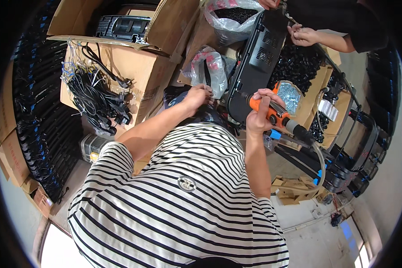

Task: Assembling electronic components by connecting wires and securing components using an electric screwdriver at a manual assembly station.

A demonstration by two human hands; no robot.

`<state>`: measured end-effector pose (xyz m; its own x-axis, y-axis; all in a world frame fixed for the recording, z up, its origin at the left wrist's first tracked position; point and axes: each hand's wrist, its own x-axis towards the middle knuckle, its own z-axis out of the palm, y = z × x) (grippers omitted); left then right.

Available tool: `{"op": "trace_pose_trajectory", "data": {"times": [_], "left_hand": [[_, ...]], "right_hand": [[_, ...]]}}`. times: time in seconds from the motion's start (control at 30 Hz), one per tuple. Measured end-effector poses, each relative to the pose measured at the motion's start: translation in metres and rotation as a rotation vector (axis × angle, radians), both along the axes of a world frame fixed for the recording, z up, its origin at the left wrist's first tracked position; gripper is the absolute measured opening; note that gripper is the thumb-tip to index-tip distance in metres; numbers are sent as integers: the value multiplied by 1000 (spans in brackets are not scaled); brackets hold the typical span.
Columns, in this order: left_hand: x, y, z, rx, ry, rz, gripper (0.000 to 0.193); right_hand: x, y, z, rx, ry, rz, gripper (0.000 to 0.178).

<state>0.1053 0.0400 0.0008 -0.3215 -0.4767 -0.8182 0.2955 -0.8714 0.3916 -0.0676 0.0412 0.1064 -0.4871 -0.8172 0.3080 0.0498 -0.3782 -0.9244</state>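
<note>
My right hand (258, 117) is wrapped round an orange-and-black power screwdriver (276, 115). A clear hose (322, 172) runs from its rear end. The tool's front end points at a long black plastic housing (250, 73) with slotted vents, which lies in front of me. My left hand (199, 96) is closed with its fingers curled, just below a clear plastic bag (215, 78) with red print. Whatever those fingers hold, if anything, is hidden. A tray of silver screws (288, 96) sits to the right of the screwdriver.
Another person's hand (303, 35) is over the housing's far right. Many small black parts (295, 67) lie beside it. At left, bundled black cables (98, 96) hang on a cardboard box (143, 73). Black frames (359, 143) stand at right. Another bag (232, 18) holds black pieces.
</note>
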Motion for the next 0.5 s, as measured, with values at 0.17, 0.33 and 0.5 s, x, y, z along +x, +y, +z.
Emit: {"op": "trace_pose_trajectory", "data": {"times": [0.17, 0.33, 0.5], "left_hand": [[11, 5, -5, 30, 75, 84, 13], [14, 3, -1, 1, 158, -12, 18], [15, 1, 3, 28, 76, 39, 20]], "right_hand": [[6, -2, -3, 34, 118, 28, 12], [10, -2, -7, 65, 136, 142, 13], [9, -6, -18, 53, 208, 172, 13]]}}
